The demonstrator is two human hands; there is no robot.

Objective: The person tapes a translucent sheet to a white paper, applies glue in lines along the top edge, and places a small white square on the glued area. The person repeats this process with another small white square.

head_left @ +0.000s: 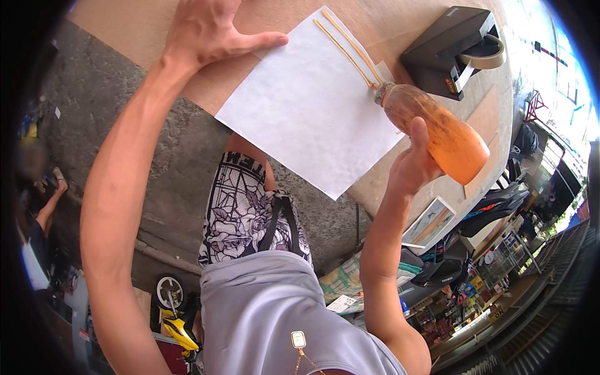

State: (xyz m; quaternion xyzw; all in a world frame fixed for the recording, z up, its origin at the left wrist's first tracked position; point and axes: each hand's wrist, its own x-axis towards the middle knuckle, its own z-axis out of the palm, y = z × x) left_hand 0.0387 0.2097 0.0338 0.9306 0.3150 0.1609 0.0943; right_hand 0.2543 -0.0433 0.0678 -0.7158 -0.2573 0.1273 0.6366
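Fingers of my right hand (421, 164) close round the orange bottle (459, 145), neck tilted toward white paper (294, 106); left hand (209, 39) splayed at its left edge, seemingly empty. Dispensing, I judge; steady tilt required.

- Place: apparently a semi-open workshop or garage.
- Evidence: bare concrete floor (187, 178), plywood worktable (119, 19), tape dispenser (444, 50).
- Nearby: black motorbike (497, 209), cluttered shelves (465, 297).

Orange bottle (456, 140), white sheet (294, 106), yellow lines (344, 52), black dispenser (440, 50); floral black-and-white shorts (234, 215), lilac-grey top (262, 306)
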